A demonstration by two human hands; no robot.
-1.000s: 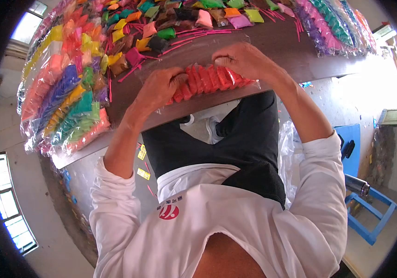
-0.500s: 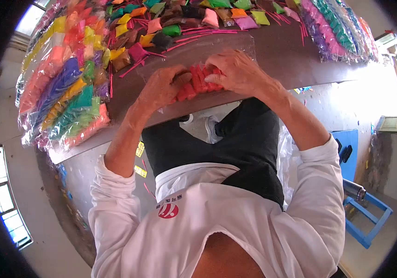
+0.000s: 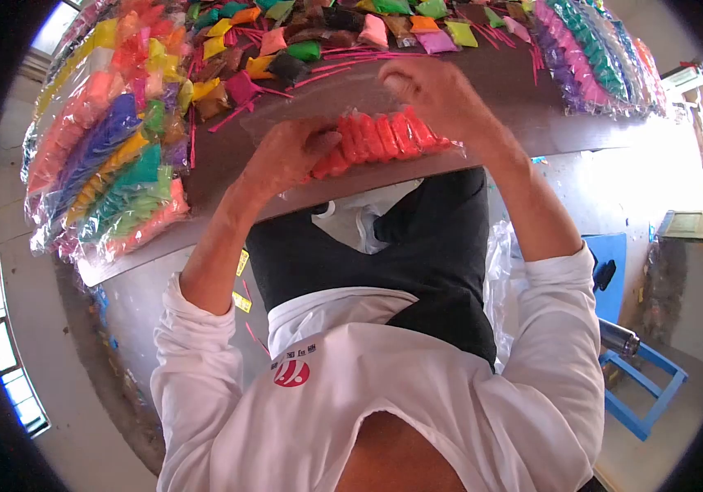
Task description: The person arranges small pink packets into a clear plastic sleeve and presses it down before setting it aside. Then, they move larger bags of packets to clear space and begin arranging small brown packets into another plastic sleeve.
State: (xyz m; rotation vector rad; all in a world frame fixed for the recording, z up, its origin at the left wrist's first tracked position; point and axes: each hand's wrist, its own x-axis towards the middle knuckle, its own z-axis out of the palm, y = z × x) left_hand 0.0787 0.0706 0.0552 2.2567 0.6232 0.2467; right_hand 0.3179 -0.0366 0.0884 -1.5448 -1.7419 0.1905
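Note:
A clear plastic bag with a row of several bright red packets [image 3: 380,138] lies along the near edge of the brown table. At its left end, my left hand [image 3: 295,149] grips the bag, thumb over the red packets and fingers partly hidden. My right hand [image 3: 441,97] is raised above the right part of the row, apart from the packets, its fingers loosely bent and nothing visible in them.
Filled bags of multicoloured packets [image 3: 109,139] are piled at the left, with more bags [image 3: 585,57] at the back right. Loose coloured packets [image 3: 302,52] and pink sticks [image 3: 351,56] cover the far side. A blue stool [image 3: 646,402] stands at the lower right.
My right hand has lifted off the red packets, moving up and to the right, uncovering more of the row. My left hand stays at the left end.

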